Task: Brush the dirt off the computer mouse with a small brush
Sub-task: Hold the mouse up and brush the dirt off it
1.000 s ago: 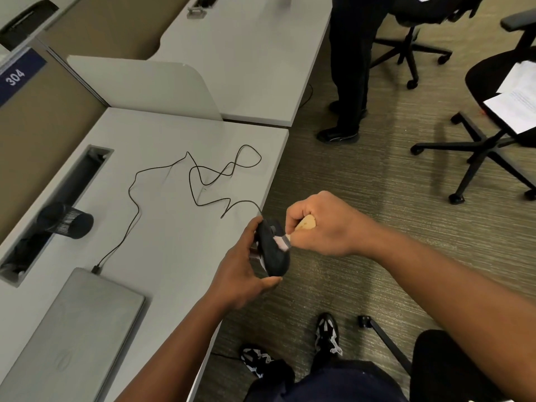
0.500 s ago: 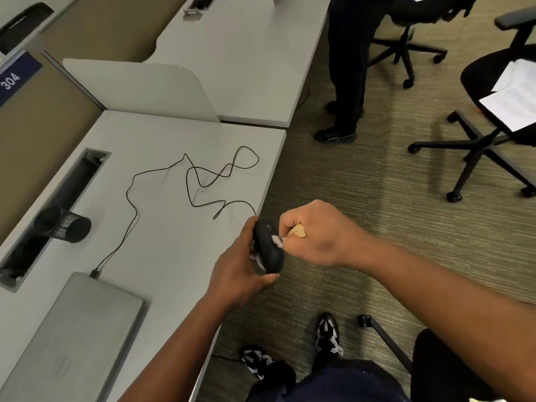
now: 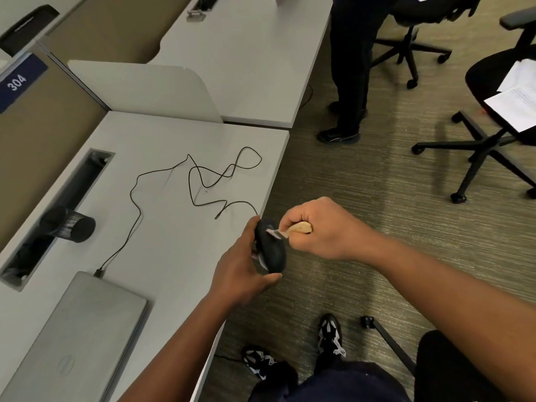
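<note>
Head view:
Left hand [image 3: 243, 274]: curled round the mouse [image 3: 271, 250], holding it just off the worktop [image 3: 162, 227] edge, above the floor.
Right hand [image 3: 322, 230]: fist closed round the brush [image 3: 293, 230] handle; bristle end touches the mouse's upper part.
Cable [image 3: 191, 181]: runs looped across the worktop to the laptop [image 3: 72, 338].
Laptop: closed, near left.
</note>
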`<state>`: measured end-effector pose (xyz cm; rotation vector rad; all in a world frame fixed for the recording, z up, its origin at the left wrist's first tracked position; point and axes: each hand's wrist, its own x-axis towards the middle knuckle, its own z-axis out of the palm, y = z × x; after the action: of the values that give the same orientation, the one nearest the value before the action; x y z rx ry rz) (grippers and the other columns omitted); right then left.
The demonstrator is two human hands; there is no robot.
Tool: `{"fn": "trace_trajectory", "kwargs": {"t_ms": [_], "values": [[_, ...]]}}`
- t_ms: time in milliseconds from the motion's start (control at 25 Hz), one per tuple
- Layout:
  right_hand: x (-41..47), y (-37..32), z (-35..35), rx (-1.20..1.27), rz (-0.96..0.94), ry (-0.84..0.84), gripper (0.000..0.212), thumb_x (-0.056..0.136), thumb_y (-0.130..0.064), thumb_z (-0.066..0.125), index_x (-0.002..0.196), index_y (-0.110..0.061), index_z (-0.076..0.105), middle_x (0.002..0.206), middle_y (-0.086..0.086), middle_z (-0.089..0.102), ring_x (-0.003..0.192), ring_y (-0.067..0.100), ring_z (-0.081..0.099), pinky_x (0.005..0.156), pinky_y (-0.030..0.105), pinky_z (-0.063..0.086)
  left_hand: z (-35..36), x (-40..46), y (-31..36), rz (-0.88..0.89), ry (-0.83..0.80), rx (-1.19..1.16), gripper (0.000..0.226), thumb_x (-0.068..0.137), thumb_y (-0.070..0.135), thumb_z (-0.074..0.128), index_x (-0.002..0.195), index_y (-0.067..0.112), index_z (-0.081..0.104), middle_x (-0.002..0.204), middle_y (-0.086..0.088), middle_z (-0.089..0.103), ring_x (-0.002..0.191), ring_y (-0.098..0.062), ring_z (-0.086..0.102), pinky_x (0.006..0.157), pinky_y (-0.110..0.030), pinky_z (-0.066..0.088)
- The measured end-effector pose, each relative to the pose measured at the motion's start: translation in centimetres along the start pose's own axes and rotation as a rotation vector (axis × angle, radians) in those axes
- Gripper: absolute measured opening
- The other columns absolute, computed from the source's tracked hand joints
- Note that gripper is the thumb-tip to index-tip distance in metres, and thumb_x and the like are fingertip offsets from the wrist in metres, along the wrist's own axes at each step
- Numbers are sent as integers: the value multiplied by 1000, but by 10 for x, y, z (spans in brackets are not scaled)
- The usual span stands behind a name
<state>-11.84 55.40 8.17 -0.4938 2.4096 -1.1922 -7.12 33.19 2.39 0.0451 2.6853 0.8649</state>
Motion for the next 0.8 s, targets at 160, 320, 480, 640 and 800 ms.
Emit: {"fn": "trace_trajectory", "kwargs": {"t_ms": [160, 320, 480, 640, 800], "values": [[-1, 4, -8, -4, 28, -38, 16, 86, -20, 66, 86, -33, 76, 79, -13, 73, 70, 7, 66, 64, 32, 55, -2, -2, -3, -2, 1, -16, 127, 66, 37, 99, 152, 59, 9, 151, 18, 51, 117, -7, 64, 89, -37, 63], [4, 5, -3, 17, -50, 47, 22, 99, -22, 68, 115, -34, 77, 109, -17, 75, 99, 2, 68, 88, 31, 57, -2, -2, -3, 7, -4, -21, 126, 66, 37, 99, 153, 59, 9, 151, 18, 51, 117, -8, 64, 87, -34, 63], [8, 7, -1, -173, -85, -92, 25, 99, -24, 68, 121, -33, 76, 120, -12, 71, 110, 12, 66, 97, 39, 55, -1, -2, -3, -6, -5, -36, 127, 67, 36, 99, 159, 50, 12, 155, 17, 49, 122, -11, 63, 92, -34, 62], [3, 8, -11, -257, -148, -215, 20, 98, -25, 68, 114, -33, 76, 116, -17, 67, 110, 6, 61, 98, 38, 52, 0, -3, -6, -29, -21, -43, 130, 68, 36, 99, 160, 48, 10, 157, 15, 48, 123, -9, 62, 94, -38, 63], [1, 8, -17, -227, -149, -255, 26, 92, -18, 66, 109, -33, 77, 110, -20, 68, 106, -1, 61, 95, 33, 54, -1, -4, -8, -24, -19, -43, 129, 68, 35, 99, 161, 47, 11, 156, 15, 48, 117, -6, 61, 91, -34, 62]]}}
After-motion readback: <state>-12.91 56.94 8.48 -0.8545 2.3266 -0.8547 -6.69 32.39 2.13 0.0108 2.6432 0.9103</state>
